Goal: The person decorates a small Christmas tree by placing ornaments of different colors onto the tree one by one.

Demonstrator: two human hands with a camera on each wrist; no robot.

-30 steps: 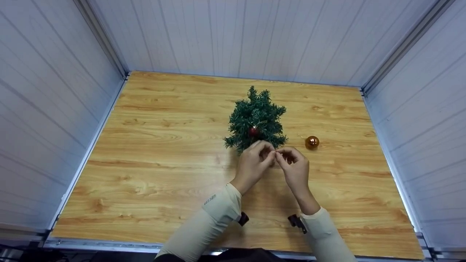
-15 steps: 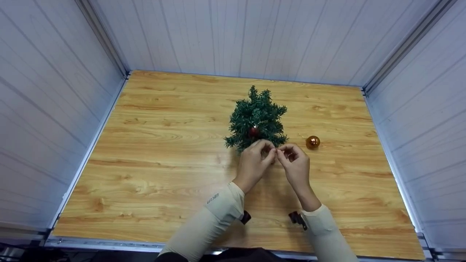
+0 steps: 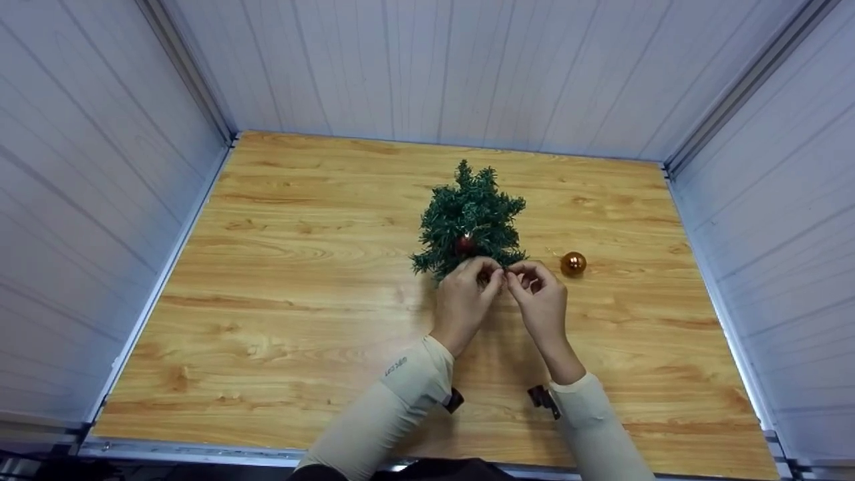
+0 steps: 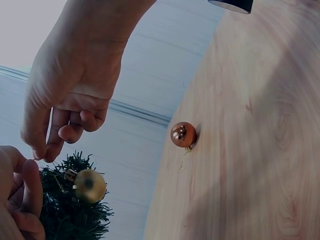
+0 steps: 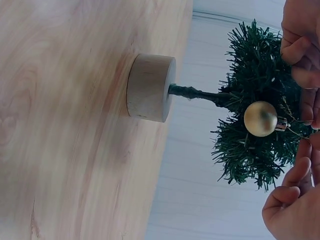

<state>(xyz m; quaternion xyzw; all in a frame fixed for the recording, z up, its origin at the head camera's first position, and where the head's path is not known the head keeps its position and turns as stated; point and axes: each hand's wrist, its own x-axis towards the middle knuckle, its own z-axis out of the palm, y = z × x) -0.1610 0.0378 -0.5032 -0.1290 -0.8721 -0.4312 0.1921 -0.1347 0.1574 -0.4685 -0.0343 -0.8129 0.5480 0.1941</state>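
Note:
A small green artificial Christmas tree [image 3: 471, 208] stands in front of me. My left hand [image 3: 462, 299] and right hand [image 3: 542, 306] meet at its lower front branches, fingertips close together. In the right wrist view, a gold ball ornament [image 5: 260, 119] hangs by a thin gold string [image 5: 298, 131]. Thumb and fingers of both hands pinch that string. The same gold ball [image 4: 90, 186] shows against the branches in the left wrist view; the hands hide it in the head view. A red ball ornament [image 3: 465, 244] sits on the tree's front, just beyond the left hand.
A copper-coloured ball ornament [image 3: 573, 264] with a string lies on the wooden tabletop [image 3: 280, 267], right of the tree. The tree has a round wooden base [image 5: 150, 87]. White panel walls [image 3: 414, 67] stand at the back and both sides.
Both hands have shifted slightly forward, toward the tree, fingertips still together. The tree, red ball and copper-coloured ball stay where they were.

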